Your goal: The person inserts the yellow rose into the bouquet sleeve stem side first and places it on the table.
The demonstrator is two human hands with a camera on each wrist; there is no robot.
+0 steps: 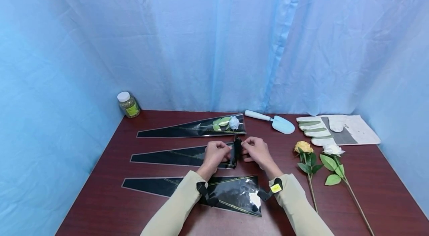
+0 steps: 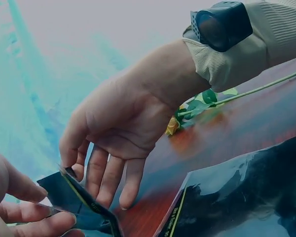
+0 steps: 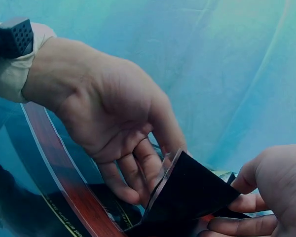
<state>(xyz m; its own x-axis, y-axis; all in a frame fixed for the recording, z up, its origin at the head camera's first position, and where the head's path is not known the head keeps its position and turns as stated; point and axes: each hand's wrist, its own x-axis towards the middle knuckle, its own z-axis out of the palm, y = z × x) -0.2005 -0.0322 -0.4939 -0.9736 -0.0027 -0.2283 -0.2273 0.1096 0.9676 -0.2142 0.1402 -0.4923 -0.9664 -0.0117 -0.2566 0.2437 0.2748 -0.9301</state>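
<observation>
Over the middle sleeve, a tapered black-and-clear flower sleeve [image 1: 181,155], both my hands work at its wide end. My left hand [image 1: 216,155] pinches one edge of the opening between thumb and fingers. On the opposite side my right hand [image 1: 257,153] pinches the black film between thumb and index finger. The opening's dark edge [image 3: 187,190] stands raised between the hands in the right wrist view. Close up in the left wrist view, the left fingers [image 2: 44,224] hold the film while the right hand [image 2: 123,113] reaches in from above. The sleeve's inside is mostly hidden.
Behind lies a sleeve holding a pale rose [image 1: 234,122]; nearer me is a flat sleeve [image 1: 234,193]. A yellow rose [image 1: 304,147] and white rose [image 1: 333,149] lie right. Along the back are a jar [image 1: 129,105], a trowel [image 1: 283,124] and gloves [image 1: 363,131].
</observation>
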